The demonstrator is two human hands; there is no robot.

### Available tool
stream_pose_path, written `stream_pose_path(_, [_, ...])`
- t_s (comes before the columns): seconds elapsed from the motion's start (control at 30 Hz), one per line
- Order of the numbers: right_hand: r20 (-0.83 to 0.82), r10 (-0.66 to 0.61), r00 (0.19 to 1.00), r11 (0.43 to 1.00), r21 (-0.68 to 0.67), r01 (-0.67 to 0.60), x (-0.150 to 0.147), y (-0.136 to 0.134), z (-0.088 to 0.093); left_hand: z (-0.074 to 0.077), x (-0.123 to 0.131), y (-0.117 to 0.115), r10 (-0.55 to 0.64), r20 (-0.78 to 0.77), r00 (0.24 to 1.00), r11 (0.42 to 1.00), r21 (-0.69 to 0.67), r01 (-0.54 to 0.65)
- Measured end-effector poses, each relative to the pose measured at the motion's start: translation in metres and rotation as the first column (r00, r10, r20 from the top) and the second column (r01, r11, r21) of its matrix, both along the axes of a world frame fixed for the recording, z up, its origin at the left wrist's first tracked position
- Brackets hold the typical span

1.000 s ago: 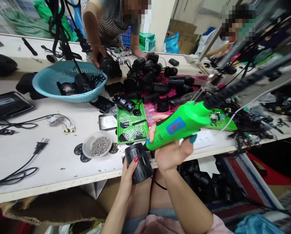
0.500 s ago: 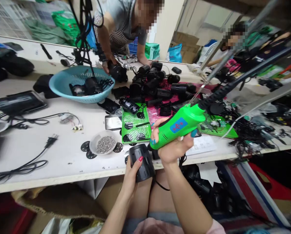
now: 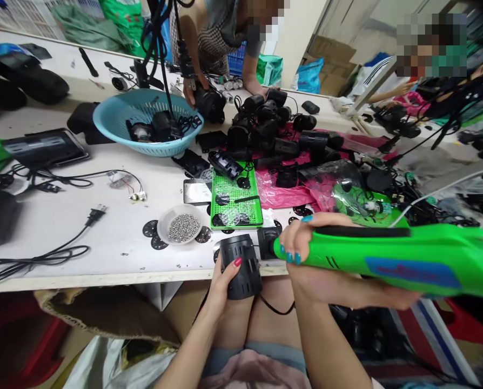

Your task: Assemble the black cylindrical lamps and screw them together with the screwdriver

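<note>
My left hand (image 3: 223,286) grips a black slotted cylindrical housing (image 3: 240,266) at the table's near edge, thumb with a red nail on its side. My right hand (image 3: 306,243) is wrapped round a bright green electric screwdriver (image 3: 391,258), which lies nearly level with its tip pointing left at the housing's top. A black cord runs from the housing down over my lap.
A white dish of small screws (image 3: 182,225) and a green perforated tray (image 3: 234,198) sit just beyond the housing. Farther back are a blue basket (image 3: 144,118), a pile of black housings (image 3: 266,127) and a pink bag. A person across the table handles a black part.
The green screwdriver has swung down from a raised tilt to almost level, its tip now at the housing. The view has shifted left and nearer.
</note>
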State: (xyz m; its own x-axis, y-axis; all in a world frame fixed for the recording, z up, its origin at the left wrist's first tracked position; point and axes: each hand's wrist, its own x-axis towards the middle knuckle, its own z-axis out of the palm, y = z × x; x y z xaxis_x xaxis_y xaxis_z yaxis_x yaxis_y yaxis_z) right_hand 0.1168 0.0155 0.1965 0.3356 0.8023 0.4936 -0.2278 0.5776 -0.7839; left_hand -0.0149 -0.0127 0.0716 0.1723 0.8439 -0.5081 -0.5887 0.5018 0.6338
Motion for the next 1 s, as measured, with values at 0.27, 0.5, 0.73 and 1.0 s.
stream_pose_path(0.27, [-0.013,-0.166,0.986,0.985,0.045,0.166,0.002,-0.01,0.016,0.009,-0.004,-0.001,0.004,0.055,0.998,1.0,-0.029,-0.002])
stream_pose_path(0.5, [-0.408,-0.2,0.891,0.979,-0.041,0.2,0.042,-0.01,0.028,0.006,-0.002,0.003,-0.028,0.059,0.998,1.0,0.006,0.028])
stream_pose_path(0.73, [-0.528,-0.096,0.844,0.953,-0.292,-0.074,0.036,0.008,0.044,0.004,-0.001,0.005,-0.012,0.017,1.0,0.996,0.086,0.01])
stream_pose_path(1.0, [-0.727,0.046,0.685,0.886,-0.286,-0.364,0.05,0.013,0.073,-0.003,0.0,0.009,-0.048,0.047,0.998,0.989,0.145,0.041])
